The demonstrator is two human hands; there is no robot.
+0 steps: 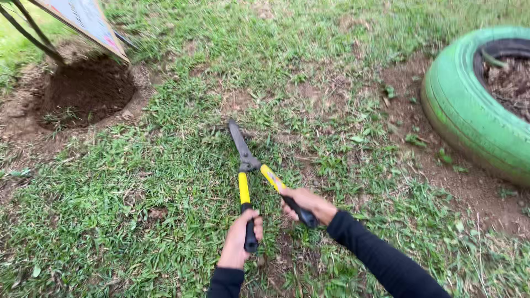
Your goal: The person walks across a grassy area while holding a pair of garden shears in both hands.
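Observation:
I hold a pair of garden shears (pixel 247 160) with yellow handles and black grips low over the grass. My left hand (pixel 240 239) is closed on the left black grip. My right hand (pixel 307 203) is closed on the right black grip. Both arms wear black sleeves. The dark blades lie together and point away from me toward the upper left, their tips over short grass (pixel 182 165).
A green painted tyre (pixel 469 110) filled with soil and dry debris lies at the right on bare dirt. At the upper left is a round patch of bare earth (pixel 85 91) under a tilted board (pixel 83 19) on dark metal legs.

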